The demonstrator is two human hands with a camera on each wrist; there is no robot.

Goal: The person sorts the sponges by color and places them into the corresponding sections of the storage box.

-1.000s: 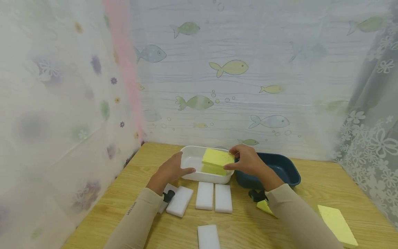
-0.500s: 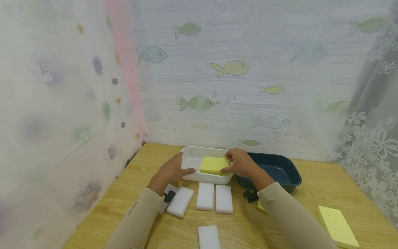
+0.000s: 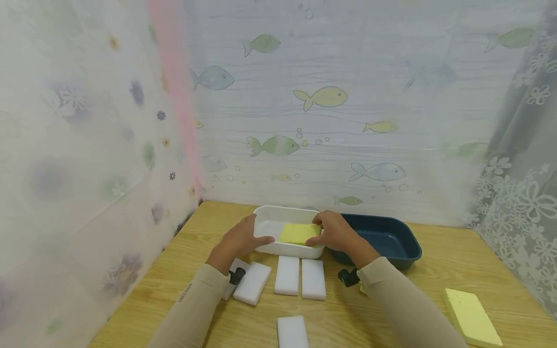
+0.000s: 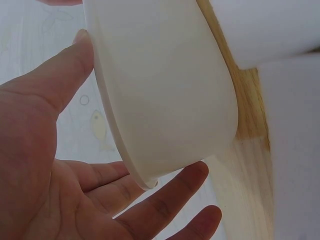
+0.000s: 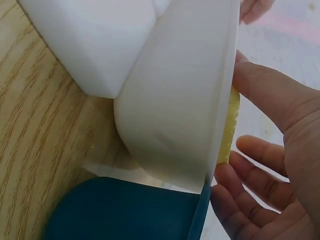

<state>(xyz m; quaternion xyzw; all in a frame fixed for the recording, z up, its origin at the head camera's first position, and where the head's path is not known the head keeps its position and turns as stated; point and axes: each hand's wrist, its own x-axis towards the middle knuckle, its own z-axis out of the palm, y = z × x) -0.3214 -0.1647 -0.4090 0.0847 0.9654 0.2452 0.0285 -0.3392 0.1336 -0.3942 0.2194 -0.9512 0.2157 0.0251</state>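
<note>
A white plastic tub (image 3: 265,229) stands on the table. My left hand (image 3: 237,237) holds its left end, the thumb at the near rim and the fingers round the outer end, as the left wrist view (image 4: 150,100) also shows. At the tub's right end, my right hand (image 3: 337,234) holds a yellow sponge (image 3: 298,234) between thumb and fingers. That sponge lies flat inside the tub, over another sponge that it hides. In the right wrist view only the edge of a yellow sponge (image 5: 230,125) shows above the rim.
A dark blue tub (image 3: 391,237) adjoins the white one on the right. In front lie several white sponge blocks (image 3: 287,275). A yellow sponge (image 3: 472,316) lies far right, and another is mostly hidden under my right forearm. A fish-print curtain (image 3: 278,96) hangs behind.
My right hand has lowered the yellow sponge into the white tub, onto the one lying there, moving slightly left. My left hand has stayed at the tub's left end.
</note>
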